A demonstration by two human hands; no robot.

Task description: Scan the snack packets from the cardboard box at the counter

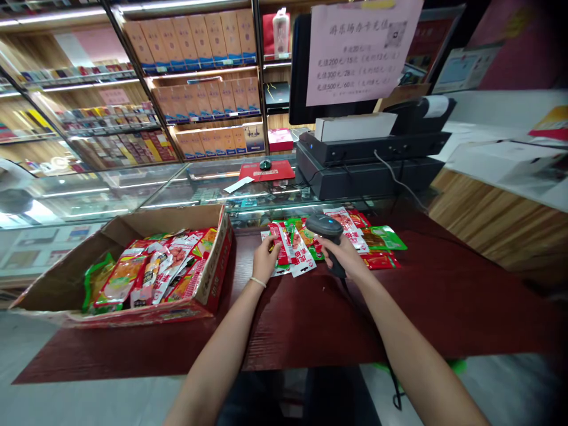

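Note:
A black handheld barcode scanner [325, 226] is in my right hand [344, 257], its handle wrapped by the fingers and its head over the packets. My left hand [265, 260], with a light bracelet at the wrist, has its fingers curled at the left edge of a red and white snack packet [280, 244]. More packets lie overlapping around it, among them a white and red one [302, 251] and a green one [386, 238] farther right. The scanner's cable hangs down past my right forearm.
An open cardboard box [224, 254] of snack packets stands left on the dark red table [293, 325]. Behind are a glass counter [199, 180], a mouse [265, 164] on a red mat, and a black cash drawer [368, 174] below a monitor bearing a pink paper sign [359, 53].

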